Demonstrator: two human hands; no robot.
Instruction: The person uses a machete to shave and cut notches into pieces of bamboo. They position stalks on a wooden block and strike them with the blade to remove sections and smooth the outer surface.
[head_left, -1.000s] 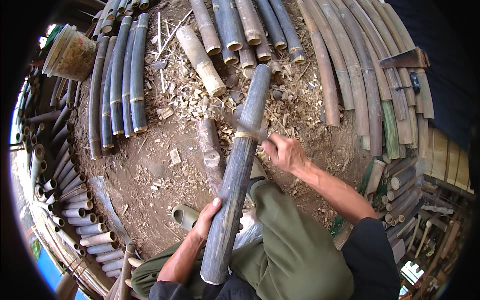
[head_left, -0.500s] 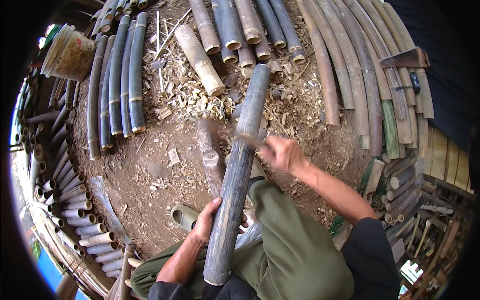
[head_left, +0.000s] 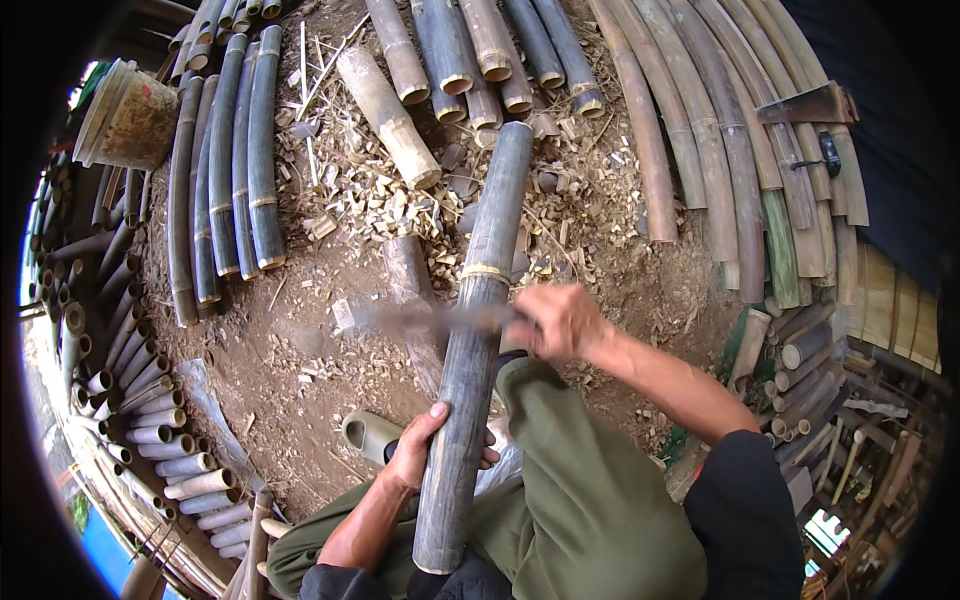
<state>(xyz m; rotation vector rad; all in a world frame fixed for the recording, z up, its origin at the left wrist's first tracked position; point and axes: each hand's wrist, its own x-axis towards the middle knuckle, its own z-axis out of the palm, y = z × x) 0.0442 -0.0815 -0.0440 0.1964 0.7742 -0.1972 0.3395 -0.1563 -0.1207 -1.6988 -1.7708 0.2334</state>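
Observation:
A thick dark bamboo pole [head_left: 497, 230] slants up from my lap, with a pale ring at its middle joint. My left hand [head_left: 415, 448] is closed around its lower part, thumb on the near side and fingertips showing at the far side. My right hand [head_left: 562, 320] is closed on the handle of a long-bladed knife [head_left: 400, 319]. The blade is smeared by motion and lies across the pole just below the ring, pointing left. I cannot tell whether it touches the bamboo. Behind the pole stands a wooden post [head_left: 408, 275].
Wood chips [head_left: 400, 215] cover the ground ahead. Cut bamboo lengths [head_left: 228, 160] lie at the far left, with split strips [head_left: 690, 130] at the right bearing a saw [head_left: 810, 103]. A dirty bucket [head_left: 125, 115] stands far left. Stacked tubes [head_left: 190, 465] line the left side.
My right hand has moved slightly down along the pole, and the blurred blade now shows left of it. The pale ring looks clearer. My left hand keeps its grip.

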